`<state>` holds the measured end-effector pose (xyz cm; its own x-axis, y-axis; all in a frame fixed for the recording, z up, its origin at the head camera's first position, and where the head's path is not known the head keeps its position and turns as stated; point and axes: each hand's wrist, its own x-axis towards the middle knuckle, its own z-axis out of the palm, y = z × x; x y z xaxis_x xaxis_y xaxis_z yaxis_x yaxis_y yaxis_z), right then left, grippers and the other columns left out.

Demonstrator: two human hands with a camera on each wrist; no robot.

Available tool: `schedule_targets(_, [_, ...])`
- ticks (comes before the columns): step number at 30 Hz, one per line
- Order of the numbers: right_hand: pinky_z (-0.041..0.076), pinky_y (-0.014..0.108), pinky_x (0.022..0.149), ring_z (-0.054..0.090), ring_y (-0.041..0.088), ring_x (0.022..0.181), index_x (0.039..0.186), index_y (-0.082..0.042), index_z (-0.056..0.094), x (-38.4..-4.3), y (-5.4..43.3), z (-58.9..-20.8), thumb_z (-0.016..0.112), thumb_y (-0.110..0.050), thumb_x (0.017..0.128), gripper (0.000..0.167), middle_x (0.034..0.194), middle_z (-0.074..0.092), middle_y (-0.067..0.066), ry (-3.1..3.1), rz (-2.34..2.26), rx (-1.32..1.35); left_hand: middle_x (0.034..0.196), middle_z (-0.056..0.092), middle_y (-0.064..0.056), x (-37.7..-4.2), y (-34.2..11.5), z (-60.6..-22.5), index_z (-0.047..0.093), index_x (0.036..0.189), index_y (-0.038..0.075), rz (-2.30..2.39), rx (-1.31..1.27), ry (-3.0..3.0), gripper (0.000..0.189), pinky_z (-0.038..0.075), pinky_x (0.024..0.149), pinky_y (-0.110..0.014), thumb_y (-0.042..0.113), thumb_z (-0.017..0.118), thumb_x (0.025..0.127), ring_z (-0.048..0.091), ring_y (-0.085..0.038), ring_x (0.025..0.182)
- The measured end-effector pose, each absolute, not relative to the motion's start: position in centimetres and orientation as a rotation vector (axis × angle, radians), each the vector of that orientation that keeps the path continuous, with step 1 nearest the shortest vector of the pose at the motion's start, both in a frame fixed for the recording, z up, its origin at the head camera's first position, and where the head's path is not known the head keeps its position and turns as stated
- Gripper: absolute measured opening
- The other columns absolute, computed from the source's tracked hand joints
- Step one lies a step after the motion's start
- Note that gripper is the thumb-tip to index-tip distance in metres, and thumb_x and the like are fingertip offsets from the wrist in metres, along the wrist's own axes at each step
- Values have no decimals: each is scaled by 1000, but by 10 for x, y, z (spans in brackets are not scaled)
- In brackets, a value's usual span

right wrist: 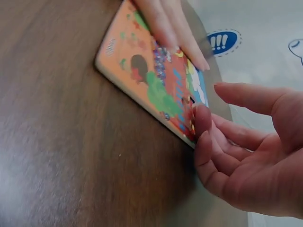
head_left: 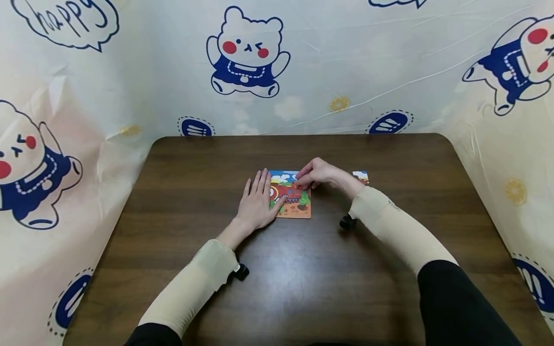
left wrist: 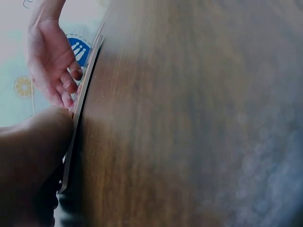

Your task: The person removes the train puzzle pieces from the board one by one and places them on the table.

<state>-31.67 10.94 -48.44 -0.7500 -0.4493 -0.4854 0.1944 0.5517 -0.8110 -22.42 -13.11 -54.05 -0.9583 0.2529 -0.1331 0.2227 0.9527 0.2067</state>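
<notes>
left hand — fingers straight, flat on cartoon picture board | right hand — fingers loosely bent, no hold seen, tips at board's edge | small picture tile near its wrist

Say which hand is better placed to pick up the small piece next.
Probably the right hand: it is nearer the small piece, while the left hand rests flat on the picture board's left side.

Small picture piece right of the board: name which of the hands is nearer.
Right: the right hand is just left of the piece; the left hand is farther left, touching the board.
</notes>
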Motion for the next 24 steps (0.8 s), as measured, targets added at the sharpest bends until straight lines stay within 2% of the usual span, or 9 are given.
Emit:
schedule_targets(5, [56, 24, 67, 68, 8, 73, 132, 8, 74, -320, 107, -486, 76, -12, 104, 34, 82, 80, -1, 2034, -1267, -133, 188, 0, -11, -223, -132, -538, 4, 178, 7, 286, 361, 2952, 100, 4, 143, -56, 73, 36, 110, 1, -29, 176])
schedule_targets(12, [57, 24, 67, 68, 7, 72, 129, 9, 75, -317, 102, -487, 74, -9, 104, 31, 83, 79, 0, 2094, -1284, -116, 188, 0, -9, -222, -130, -538, 3, 178, 9, 301, 362, 2958, 96, 3, 143, -56, 71, 35, 112, 0, -28, 176])
schedule_targets(21, [57, 25, 67, 67, 7, 70, 122, 6, 80, -311, 95, -487, 75, -13, 104, 26, 85, 78, 2, 2226, -1249, -65, 188, 0, -8, -222, -129, -537, 3, 178, 9, 262, 360, 2957, 95, 3, 143, -56, 70, 34, 112, 0, -27, 176])
schedule_targets(24, [56, 23, 64, 64, 6, 66, 118, 6, 81, -310, 92, -487, 77, -16, 103, 27, 80, 76, 0, 2274, -1218, -73, 188, -1, -8, -221, -129, -537, 3, 178, 9, 235, 356, 2960, 95, 3, 143, -56, 70, 33, 112, 0, -27, 176])
